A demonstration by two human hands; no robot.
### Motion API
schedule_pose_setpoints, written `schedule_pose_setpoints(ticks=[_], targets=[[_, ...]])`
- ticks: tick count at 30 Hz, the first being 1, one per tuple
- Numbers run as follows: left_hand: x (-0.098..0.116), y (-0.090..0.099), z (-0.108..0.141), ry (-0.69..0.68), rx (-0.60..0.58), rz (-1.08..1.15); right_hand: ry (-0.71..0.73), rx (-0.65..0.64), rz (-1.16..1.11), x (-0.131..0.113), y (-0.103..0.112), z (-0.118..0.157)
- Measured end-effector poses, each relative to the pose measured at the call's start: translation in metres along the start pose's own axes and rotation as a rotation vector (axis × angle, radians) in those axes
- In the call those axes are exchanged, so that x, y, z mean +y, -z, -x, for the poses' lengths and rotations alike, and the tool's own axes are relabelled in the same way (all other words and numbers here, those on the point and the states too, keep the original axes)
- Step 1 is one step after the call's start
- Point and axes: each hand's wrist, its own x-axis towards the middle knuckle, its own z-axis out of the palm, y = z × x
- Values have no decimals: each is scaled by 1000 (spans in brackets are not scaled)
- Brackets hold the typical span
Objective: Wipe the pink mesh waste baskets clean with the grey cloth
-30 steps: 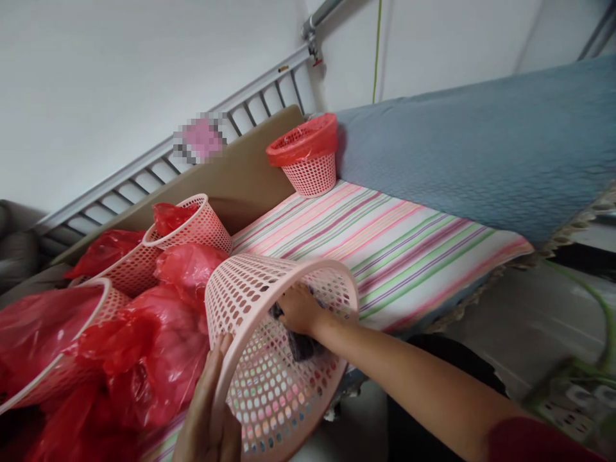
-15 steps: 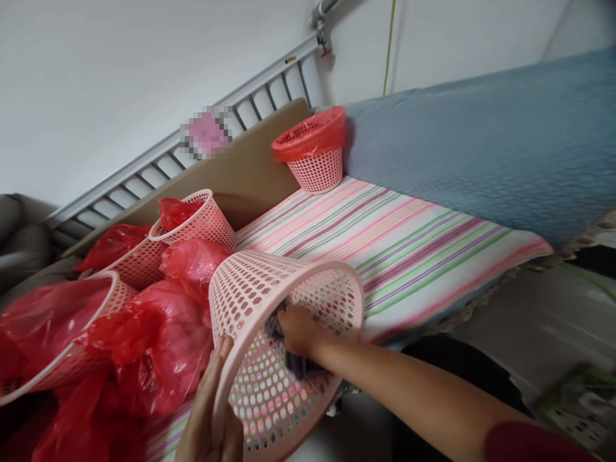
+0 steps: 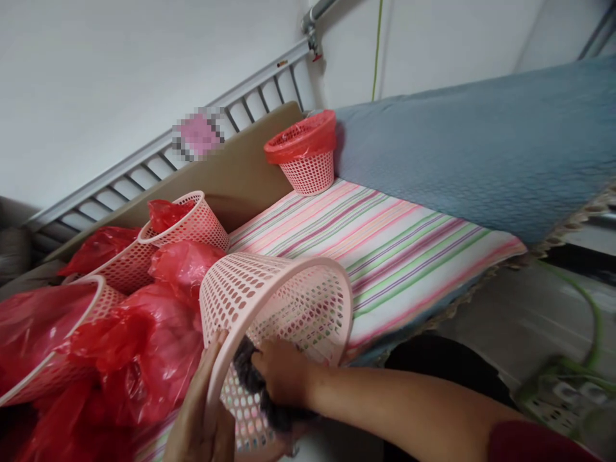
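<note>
A pink perforated plastic basket (image 3: 235,285) lies tipped on its side, its mouth turned toward me. My left hand (image 3: 199,407) grips the rim at the lower left, fingers outside and thumb inside. Inside the mouth, my right hand (image 3: 283,372) is closed on a dark grey cloth (image 3: 248,369), which is pressed against the inner wall near the left rim. Part of the cloth hangs below the fist. To the left of the basket lie red plastic bags (image 3: 168,340), close to its outer wall.
Several more pink baskets with red bags stand at left, one basket (image 3: 212,221) behind. A red-lined basket (image 3: 310,173) stands farther back on the striped cloth (image 3: 385,237). Blue fabric (image 3: 471,141) rises at right. A radiator (image 3: 260,96) runs along the wall. A green power strip (image 3: 558,398) lies lower right.
My right hand has moved the cloth left and down inside the basket, toward the rim by my left hand. The left hand keeps its hold; the whole view has shifted slightly.
</note>
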Motion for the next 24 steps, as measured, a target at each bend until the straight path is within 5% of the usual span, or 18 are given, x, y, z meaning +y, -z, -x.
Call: schedule_pose_setpoints(ticks=[4, 8, 11, 18, 24], targets=[[29, -5, -18, -184, -62, -74, -193, 166, 281, 36, 25, -11], [41, -9, -24, -227, -93, -62, -270, 263, 278, 65, 44, -22], [40, -12, -25, -282, -106, -46, -290, 238, 226, 74, 38, -22], [48, -13, -26, -336, -88, -82, -251, 84, -113, 24, 1, -13], [48, -7, -31, -317, -94, -183, -91, -36, -518, -10, 5, -2]])
